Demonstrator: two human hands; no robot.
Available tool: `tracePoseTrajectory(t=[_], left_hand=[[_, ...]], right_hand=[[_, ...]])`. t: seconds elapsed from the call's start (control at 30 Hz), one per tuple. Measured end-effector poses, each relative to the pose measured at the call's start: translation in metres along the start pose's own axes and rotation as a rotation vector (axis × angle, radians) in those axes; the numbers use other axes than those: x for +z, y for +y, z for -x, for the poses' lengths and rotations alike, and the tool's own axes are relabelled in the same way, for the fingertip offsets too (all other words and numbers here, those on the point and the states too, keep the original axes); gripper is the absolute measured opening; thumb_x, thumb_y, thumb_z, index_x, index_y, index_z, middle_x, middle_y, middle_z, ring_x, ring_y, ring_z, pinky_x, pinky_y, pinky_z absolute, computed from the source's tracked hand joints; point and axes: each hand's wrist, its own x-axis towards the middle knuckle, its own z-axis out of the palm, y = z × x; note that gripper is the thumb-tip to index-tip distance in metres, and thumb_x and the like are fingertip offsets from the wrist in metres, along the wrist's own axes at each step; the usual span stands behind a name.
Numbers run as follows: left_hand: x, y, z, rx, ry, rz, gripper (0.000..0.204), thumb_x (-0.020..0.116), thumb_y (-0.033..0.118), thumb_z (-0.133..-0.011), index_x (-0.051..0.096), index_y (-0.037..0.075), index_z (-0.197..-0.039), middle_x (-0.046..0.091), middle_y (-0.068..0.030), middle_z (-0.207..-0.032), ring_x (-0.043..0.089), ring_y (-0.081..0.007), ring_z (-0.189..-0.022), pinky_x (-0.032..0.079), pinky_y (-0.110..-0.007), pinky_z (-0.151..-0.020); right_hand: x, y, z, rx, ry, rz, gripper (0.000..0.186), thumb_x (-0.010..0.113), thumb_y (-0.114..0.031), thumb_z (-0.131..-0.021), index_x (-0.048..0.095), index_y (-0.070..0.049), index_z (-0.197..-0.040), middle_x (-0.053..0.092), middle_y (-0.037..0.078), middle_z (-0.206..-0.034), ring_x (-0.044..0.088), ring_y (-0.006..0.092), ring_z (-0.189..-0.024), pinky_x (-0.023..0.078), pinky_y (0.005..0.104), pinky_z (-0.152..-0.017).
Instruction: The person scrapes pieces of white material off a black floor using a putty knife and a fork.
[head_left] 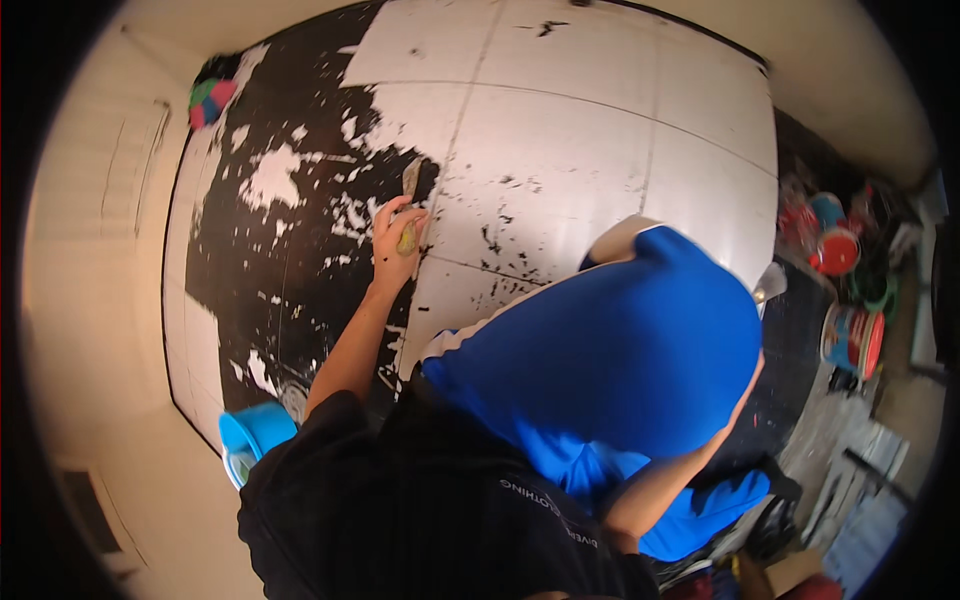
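Observation:
My left hand (397,245) is closed around a scraper (411,178) with a worn, dirty blade and a yellowish handle. The tool is low over the floor, where a patchy black coating (335,110) meets bare white tiles (560,130). Dark flakes are scattered on the tiles just right of the blade. My right arm (655,495) bends around my blue-trousered knee (640,340). Only the edge of my right hand (748,385) shows past the knee; its fingers are hidden.
A light blue bucket (265,428) stands by my left elbow. At the far left lies a bundle of coloured cloth (210,103). Along the right wall are a red-lidded tub (836,252), a printed pail (853,340) and assorted clutter. Walls border the floor left, right and beyond.

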Motion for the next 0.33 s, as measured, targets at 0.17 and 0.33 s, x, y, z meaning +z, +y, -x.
tracePoseTrajectory(t=[0.17, 0.33], left_hand=[[-0.091, -0.087, 0.044, -0.092, 0.021, -0.269, 0.023, 0.076, 0.000, -0.085, 0.076, 0.013, -0.104, 0.063, -0.0102, -0.126, 0.055, -0.0362, -0.116, 0.047, -0.044, -0.098], [-0.144, -0.182, 0.074, -0.257, 0.109, -0.476, 0.026, 0.073, -0.001, -0.086, 0.074, 0.013, -0.108, 0.063, -0.0090, -0.130, 0.051, -0.0369, -0.122, 0.043, -0.046, -0.105]], right_hand=[[0.055, -0.051, -0.039, -0.388, -0.178, 0.042, 0.034, 0.069, -0.021, -0.103, 0.066, 0.005, -0.124, 0.071, 0.004, -0.087, 0.059, 0.0048, -0.074, 0.044, 0.0209, -0.063], [0.101, -0.128, -0.036, -0.400, -0.136, 0.056, 0.033, 0.071, -0.024, -0.101, 0.072, 0.001, -0.123, 0.071, 0.004, -0.095, 0.062, 0.0102, -0.083, 0.047, 0.0228, -0.075]])
